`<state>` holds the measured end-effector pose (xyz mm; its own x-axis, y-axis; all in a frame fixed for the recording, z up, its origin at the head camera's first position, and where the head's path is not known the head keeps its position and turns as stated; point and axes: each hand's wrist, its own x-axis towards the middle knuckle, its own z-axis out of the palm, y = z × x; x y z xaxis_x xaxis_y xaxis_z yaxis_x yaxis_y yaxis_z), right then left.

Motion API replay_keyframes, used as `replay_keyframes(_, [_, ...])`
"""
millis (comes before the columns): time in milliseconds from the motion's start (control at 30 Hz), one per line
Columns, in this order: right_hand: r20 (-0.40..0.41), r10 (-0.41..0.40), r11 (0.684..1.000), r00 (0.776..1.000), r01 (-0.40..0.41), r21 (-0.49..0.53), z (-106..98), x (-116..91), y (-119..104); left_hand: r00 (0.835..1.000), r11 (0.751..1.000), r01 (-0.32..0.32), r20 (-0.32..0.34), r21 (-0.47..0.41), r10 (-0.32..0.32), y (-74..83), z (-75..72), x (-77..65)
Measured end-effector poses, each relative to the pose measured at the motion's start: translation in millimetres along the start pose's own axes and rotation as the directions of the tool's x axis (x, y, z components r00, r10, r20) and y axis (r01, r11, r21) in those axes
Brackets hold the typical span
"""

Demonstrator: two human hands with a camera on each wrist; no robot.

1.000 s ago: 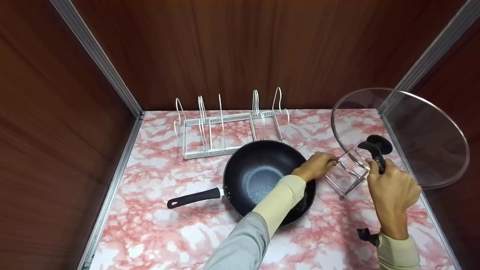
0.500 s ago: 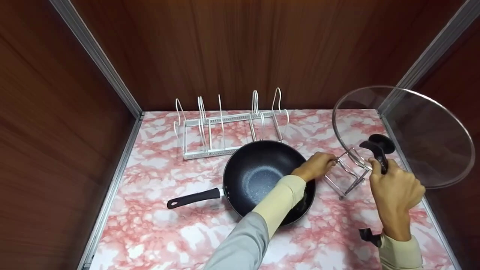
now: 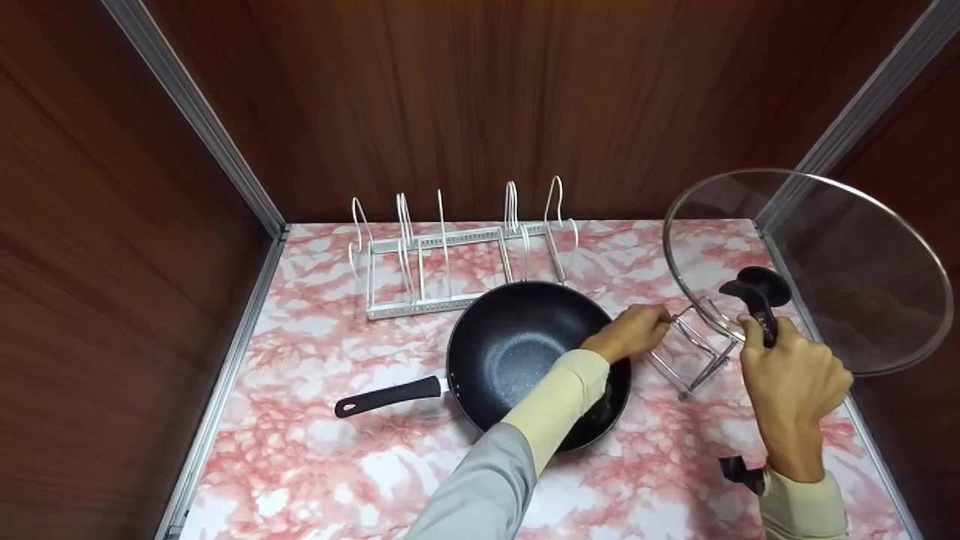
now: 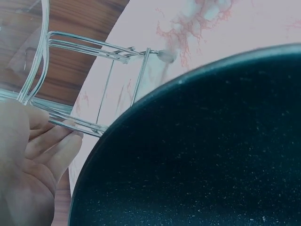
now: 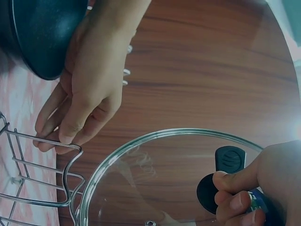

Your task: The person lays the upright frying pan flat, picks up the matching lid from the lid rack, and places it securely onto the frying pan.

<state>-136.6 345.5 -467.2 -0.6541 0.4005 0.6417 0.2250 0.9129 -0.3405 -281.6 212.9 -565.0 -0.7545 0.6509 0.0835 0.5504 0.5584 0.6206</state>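
Observation:
In the head view my left hand (image 3: 630, 332) pinches the upper left wire of a small chrome wire stand (image 3: 707, 371). The thumb and fingertips meet on that wire in the right wrist view. My right hand (image 3: 796, 379) grips the black handle (image 3: 757, 300) of a large round glass lid (image 3: 862, 255). The lid is raised and tilted on edge, its metal rim overlapping the stand's wire loops; whether they touch I cannot tell. Under my left forearm sits a black wok (image 3: 517, 337), its handle (image 3: 390, 396) pointing left.
A white wire rack (image 3: 420, 306) with several upright loops stands behind the wok, towards the back wall (image 3: 480, 105). Wood-look panels with metal edges enclose the red-and-white marbled table (image 3: 322, 480). A black strap piece (image 3: 739, 472) sticks out at my right wrist.
The lid and my right hand have shifted slightly right, with the lid's top edge a little higher. My left hand stays on the wire stand; the wok and rack have not moved.

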Motion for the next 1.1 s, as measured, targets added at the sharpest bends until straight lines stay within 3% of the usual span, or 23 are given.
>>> replay_keyframes(333, [0.009, -0.002, 1.0, 1.0, 0.002, 0.012, -3, 2, -2, 1.0, 1.0, -0.012, -0.006, -0.008, 0.012, -5.9, -8.0, -2.7])
replay_keyframes(667, [-0.011, -0.029, 1.0, 1.0, 0.029, 0.006, -4, 3, -2, 0.997, 1.0, 0.01, -0.071, -0.024, -0.012, -12.6, -20.4, -9.7])
replay_keyframes(1100, [-0.028, -0.053, 0.999, 0.998, 0.053, -0.003, -10, 4, -2, 0.987, 0.995, -0.048, -0.156, -0.088, 0.034, -16.2, -39.8, -22.1])
